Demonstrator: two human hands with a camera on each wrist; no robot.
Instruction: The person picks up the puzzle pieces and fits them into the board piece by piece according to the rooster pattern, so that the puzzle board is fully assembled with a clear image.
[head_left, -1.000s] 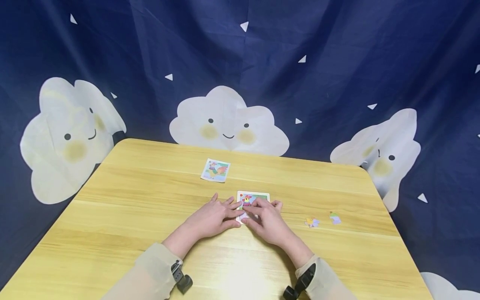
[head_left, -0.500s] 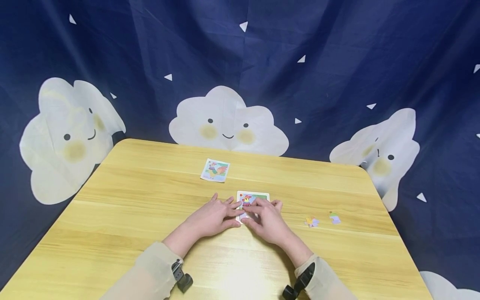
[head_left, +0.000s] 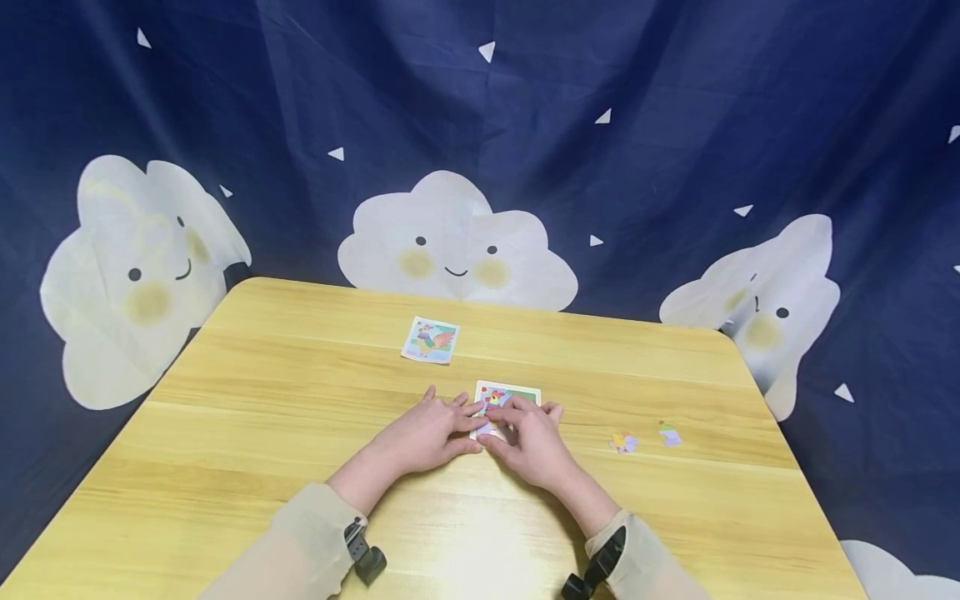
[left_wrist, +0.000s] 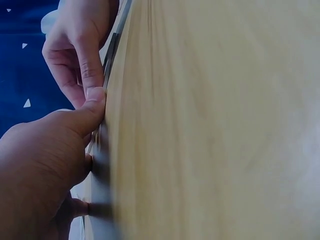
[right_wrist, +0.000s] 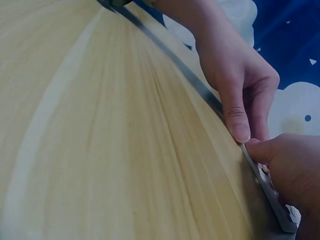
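A small square jigsaw puzzle (head_left: 517, 389) with a white border and a colourful bird picture lies on the wooden table between my hands. My left hand (head_left: 426, 435) rests along its left side with the fingers extended, the fingertips over the border and the thumb at the near corner. Over the right part of the picture, my right hand (head_left: 538, 446) bends its fingers and thumb about a pale lavender piece, which they largely cover. Both thumbs nearly meet at the puzzle's near edge, as the left thumb (left_wrist: 94, 102) shows in the left wrist view.
Loose jigsaw pieces, an orange and lavender group (head_left: 623, 442) and a green and lavender one (head_left: 670, 434), lie to the right. A square picture card (head_left: 431, 340) with a similar bird lies farther back. Behind the table (head_left: 300, 375) hangs a dark blue cloud-print curtain (head_left: 420, 100).
The puzzle has turned and shifted very slightly under my hands. My right hand has moved a little to the left, while the left hand stays in place.
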